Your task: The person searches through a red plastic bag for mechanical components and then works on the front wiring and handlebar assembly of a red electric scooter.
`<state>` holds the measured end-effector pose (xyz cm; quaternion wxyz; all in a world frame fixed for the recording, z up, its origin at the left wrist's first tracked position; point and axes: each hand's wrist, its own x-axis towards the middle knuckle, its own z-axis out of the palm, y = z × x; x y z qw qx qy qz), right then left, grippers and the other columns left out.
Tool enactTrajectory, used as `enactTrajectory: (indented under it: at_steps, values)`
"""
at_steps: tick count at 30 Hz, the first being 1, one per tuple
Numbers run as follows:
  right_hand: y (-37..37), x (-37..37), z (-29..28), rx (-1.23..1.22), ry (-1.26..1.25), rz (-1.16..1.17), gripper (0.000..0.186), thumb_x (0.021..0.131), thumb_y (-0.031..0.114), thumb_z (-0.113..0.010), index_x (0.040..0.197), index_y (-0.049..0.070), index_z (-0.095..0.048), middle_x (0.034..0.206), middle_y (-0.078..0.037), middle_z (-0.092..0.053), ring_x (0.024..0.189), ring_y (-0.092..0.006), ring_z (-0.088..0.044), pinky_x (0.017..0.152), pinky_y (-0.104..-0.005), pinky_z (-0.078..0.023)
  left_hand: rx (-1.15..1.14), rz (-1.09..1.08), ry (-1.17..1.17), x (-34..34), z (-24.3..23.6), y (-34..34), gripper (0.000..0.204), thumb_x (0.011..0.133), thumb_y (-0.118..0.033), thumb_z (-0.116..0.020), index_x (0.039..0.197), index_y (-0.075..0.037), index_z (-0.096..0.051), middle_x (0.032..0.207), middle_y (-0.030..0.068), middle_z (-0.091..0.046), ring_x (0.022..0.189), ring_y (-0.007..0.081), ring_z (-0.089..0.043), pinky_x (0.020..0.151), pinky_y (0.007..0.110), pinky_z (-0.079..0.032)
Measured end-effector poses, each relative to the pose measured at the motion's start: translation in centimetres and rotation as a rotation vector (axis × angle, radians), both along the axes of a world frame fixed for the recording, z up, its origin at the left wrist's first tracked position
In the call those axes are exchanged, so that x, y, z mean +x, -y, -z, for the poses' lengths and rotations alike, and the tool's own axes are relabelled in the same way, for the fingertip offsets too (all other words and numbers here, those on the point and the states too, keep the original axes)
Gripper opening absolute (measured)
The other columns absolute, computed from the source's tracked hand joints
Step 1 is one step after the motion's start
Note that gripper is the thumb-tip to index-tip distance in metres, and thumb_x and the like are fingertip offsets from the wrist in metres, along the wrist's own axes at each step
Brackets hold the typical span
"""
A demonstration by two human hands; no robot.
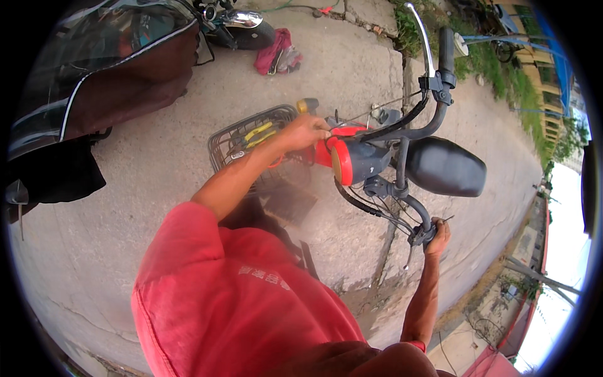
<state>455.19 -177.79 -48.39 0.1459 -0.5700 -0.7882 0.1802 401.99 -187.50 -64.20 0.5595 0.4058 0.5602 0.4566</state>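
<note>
A motorbike's handlebar (414, 132) stretches down the right side of the view, with a black oval headlamp housing (445, 164) and a red-rimmed instrument cup (358, 160). My left hand (309, 131) has its fingers closed at the red body part (342, 131) beside the cup; what it pinches, if anything, is too small to make out. My right hand (438, 237) is wrapped round the lower handlebar end (427, 232), by a brake lever. A wire basket (221, 139) holding yellow-handled tools (257, 132) lies left of the bike, partly behind my left forearm.
A dark covered vehicle (125, 94) stands at upper left, near another motorbike's wheel (251, 36). Pink cloth (272, 53) lies on the cracked concrete (157, 176). Grass (493, 85) and a yellow fence (546, 103) line the far side.
</note>
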Motion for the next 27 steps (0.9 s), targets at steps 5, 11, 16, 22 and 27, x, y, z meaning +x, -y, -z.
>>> enactTrajectory:
  at_steps: [5, 11, 16, 22, 27]
  values:
    - [0.1, 0.9, 0.2, -0.032, -0.03, 0.043, 0.022, 0.073, 0.009, -0.066, 0.095, 0.004, -0.066, 0.091, -0.013, -0.065, 0.082, -0.0315, -0.063, 0.073, -0.0395, -0.05, -0.049, -0.009, 0.227, 0.4, -0.1, 1.2, 0.022, 0.09, -0.021, -0.066, 0.097, -0.001, -0.068, 0.079, 0.0022, -0.065, 0.068, 0.0102, -0.059, 0.063, 0.028, -0.047]
    - [-0.2, 0.8, 0.1, -0.004, -0.003, 0.01, 0.02, 0.076, 0.009, -0.064, 0.095, 0.003, -0.066, 0.09, -0.013, -0.065, 0.081, -0.0307, -0.062, 0.072, -0.0395, -0.05, -0.099, -0.034, 0.309, 2.1, 1.4, 1.7, 0.017, 0.091, -0.017, -0.062, 0.098, -0.002, -0.066, 0.083, 0.0015, -0.064, 0.068, 0.0095, -0.059, 0.063, 0.026, -0.047]
    - [-0.2, 0.9, 0.0, 0.003, 0.022, 0.029, 0.021, 0.076, 0.008, -0.064, 0.096, 0.001, -0.066, 0.09, -0.013, -0.065, 0.083, -0.0296, -0.062, 0.072, -0.0391, -0.049, -0.11, -0.012, 0.325, 3.6, 2.2, 2.6, 0.015, 0.091, -0.016, -0.062, 0.096, -0.002, -0.065, 0.082, 0.0012, -0.063, 0.068, 0.0098, -0.058, 0.063, 0.027, -0.047]
    - [0.1, -0.4, -0.7, 0.001, 0.024, 0.057, 0.017, 0.081, 0.008, -0.058, 0.093, 0.0, -0.067, 0.09, -0.013, -0.065, 0.082, -0.0291, -0.062, 0.072, -0.0386, -0.049, -0.094, 0.005, 0.284, 4.3, 2.4, 3.1, 0.016, 0.092, -0.015, -0.062, 0.099, -0.001, -0.064, 0.083, 0.0011, -0.062, 0.067, 0.0099, -0.057, 0.063, 0.028, -0.047]
    - [0.5, -1.8, -1.4, 0.045, 0.115, -0.003, 0.017, 0.082, 0.007, -0.056, 0.095, 0.001, -0.066, 0.09, -0.014, -0.064, 0.083, -0.0294, -0.062, 0.073, -0.0381, -0.049, -0.085, -0.042, 0.321, 4.5, 1.7, 3.5, 0.015, 0.092, -0.015, -0.062, 0.1, -0.002, -0.063, 0.084, 0.0025, -0.062, 0.068, 0.01, -0.057, 0.061, 0.027, -0.046]
